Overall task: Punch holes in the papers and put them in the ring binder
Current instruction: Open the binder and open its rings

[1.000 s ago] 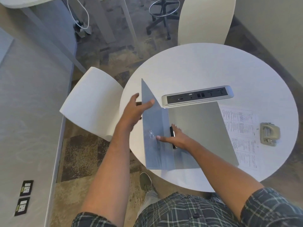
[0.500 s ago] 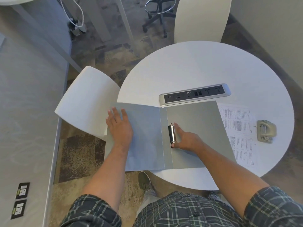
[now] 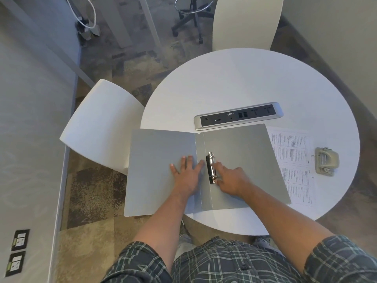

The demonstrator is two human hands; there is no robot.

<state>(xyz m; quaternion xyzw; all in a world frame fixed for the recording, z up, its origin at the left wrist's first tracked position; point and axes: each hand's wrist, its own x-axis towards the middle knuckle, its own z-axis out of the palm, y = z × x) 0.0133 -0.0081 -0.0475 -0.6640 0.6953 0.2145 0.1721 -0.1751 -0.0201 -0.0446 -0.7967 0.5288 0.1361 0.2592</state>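
So I'm looking down at the binder [image 3: 163, 172] lying wide open on the table [image 3: 244, 88], left cover hanging off the near-left edge. The ring clip [image 3: 211, 168] is running away from me along the spine, long axis pointing roughly toward the power strip [image 3: 237, 118]. My right hand [image 3: 232, 179] is sitting just right of the clip, fingers loosely spread, index tip touching near the far ring and thumb by the near one, not gripping anything. My left hand [image 3: 186, 173] is pressing flat on the inside of the left cover, fingers splayed, tips almost at the spine, holding nothing.

The papers [image 3: 293, 160] are lying to the right, partly tucked under the binder's right cover, and the punch [image 3: 326, 161] is sitting further right beside them, so the right hand is clearly the nearer one for both.

Can't tell if the rings are open or shut, too small and shiny. No idea how many sheets there are either, since the left edge of the stack is hidden.
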